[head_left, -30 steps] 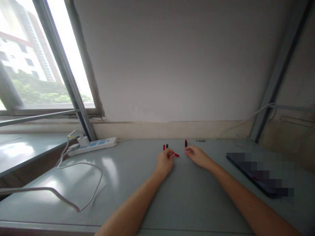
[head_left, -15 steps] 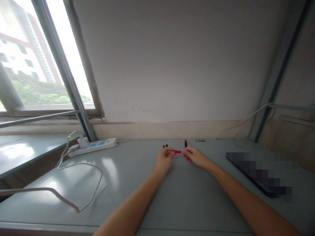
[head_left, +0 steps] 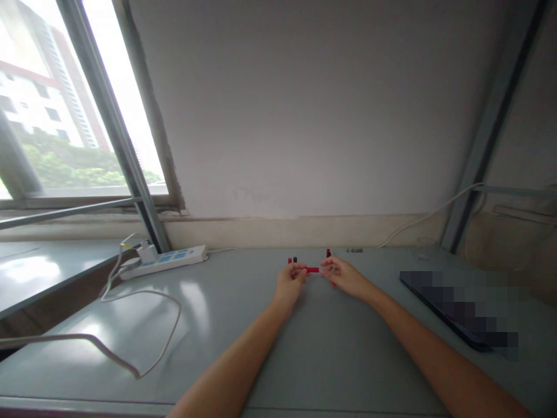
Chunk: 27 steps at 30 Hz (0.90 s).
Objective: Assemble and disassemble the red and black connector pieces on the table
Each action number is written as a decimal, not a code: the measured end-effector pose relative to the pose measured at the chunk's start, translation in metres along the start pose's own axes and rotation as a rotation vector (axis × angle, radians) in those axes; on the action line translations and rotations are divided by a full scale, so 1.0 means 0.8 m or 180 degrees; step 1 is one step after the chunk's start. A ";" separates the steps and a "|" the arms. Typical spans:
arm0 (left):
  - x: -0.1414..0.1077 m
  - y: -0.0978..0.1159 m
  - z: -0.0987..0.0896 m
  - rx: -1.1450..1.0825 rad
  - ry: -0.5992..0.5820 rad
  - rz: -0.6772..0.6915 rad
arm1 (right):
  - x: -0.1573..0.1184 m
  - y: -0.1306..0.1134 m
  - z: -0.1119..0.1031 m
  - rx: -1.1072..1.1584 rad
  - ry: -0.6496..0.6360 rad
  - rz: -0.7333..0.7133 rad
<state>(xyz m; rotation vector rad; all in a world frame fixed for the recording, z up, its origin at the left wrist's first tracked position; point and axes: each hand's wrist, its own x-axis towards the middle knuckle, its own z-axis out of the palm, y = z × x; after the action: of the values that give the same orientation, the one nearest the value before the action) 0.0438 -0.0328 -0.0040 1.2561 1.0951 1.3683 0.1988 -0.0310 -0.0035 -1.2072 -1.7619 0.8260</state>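
My left hand is closed on a thin red stick-like piece lying level between my two hands. Its right end reaches the fingertips of my right hand, whose fingers are bent close together; whether they grip anything is too small to tell. A bit of red also shows below the right fingers. Just behind my left hand stand a small red piece and a small black piece. Another red and black piece shows behind my right hand, partly hidden by it.
Several tiny dark pieces lie near the wall. A white power strip with plugs and a looping white cable is at the left. At the right lies a dark flat device, partly pixelated.
My right hand has shifted slightly left and up, covering more of the red and black piece behind it. My left hand still holds the red piece, almost unmoved.
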 end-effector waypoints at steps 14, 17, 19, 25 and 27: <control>-0.002 -0.001 0.000 0.0092 -0.0141 -0.0200 | -0.005 -0.005 0.001 -0.1055 0.0135 -0.0441; -0.003 0.000 0.000 0.0062 -0.0228 -0.0224 | -0.008 -0.011 0.001 -0.1043 0.0142 -0.0462; -0.004 -0.001 -0.001 -0.0024 -0.0369 -0.0211 | -0.008 -0.014 0.001 -0.1007 0.0136 -0.0479; -0.004 -0.004 -0.001 -0.0050 -0.0607 -0.0177 | -0.007 -0.013 0.001 -0.0983 0.0095 -0.0557; -0.003 -0.005 -0.001 0.0035 -0.0570 -0.0161 | -0.006 -0.011 0.001 -0.1055 0.0102 -0.0590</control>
<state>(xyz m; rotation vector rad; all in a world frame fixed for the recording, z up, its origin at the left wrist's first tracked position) 0.0432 -0.0349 -0.0085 1.3228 1.0043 1.1891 0.1955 -0.0385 0.0023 -1.2331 -2.0026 0.4148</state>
